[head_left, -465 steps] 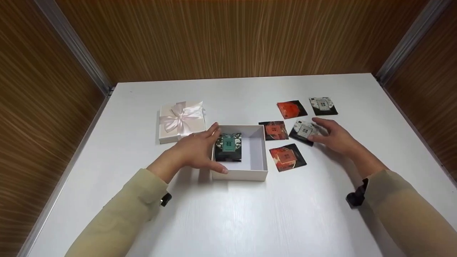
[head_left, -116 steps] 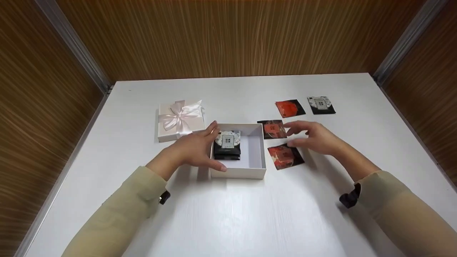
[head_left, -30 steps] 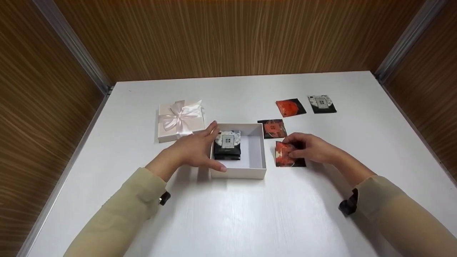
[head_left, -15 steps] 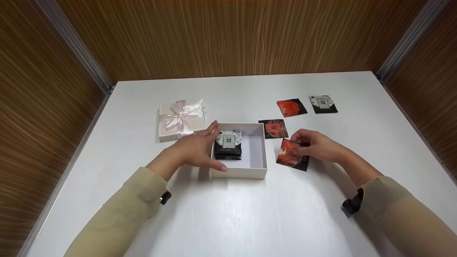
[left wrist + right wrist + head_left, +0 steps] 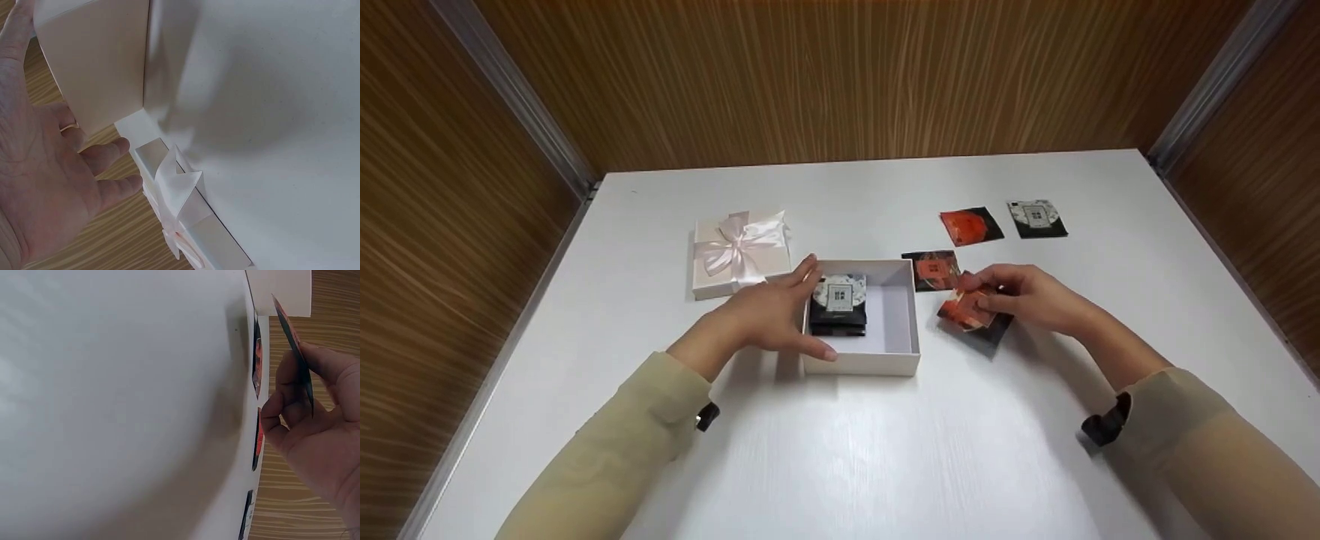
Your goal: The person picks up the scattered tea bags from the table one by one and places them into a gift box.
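Note:
My left hand [image 5: 769,315] rests along the left side of an uncovered white box [image 5: 861,364], thumb by its front corner and index finger by its back corner. In the left wrist view the fingers lie loosely spread against the box's side [image 5: 95,62]. Inside the box, on its left, lies a stack of black-and-white sachets [image 5: 838,296]. To the right of the box, my right hand [image 5: 1039,300] pinches a red-and-black flat sachet [image 5: 964,309] between thumb and fingers. The right wrist view shows this sachet [image 5: 292,340] edge-on, raised off the table.
Another red sachet [image 5: 934,270] lies beside the box's right wall. Farther back are an orange-red sachet [image 5: 969,226] and a white-and-black one [image 5: 1037,218]. A pale pink square lid or box [image 5: 735,262] with a ribbon bow stands at back left. Wood-grain panels surround the white table [image 5: 840,465].
Over the last second my right hand has picked the front red sachet up from the table and tilted it. Earlier, a white-and-black sachet came onto the stack in the box. My left hand stays put.

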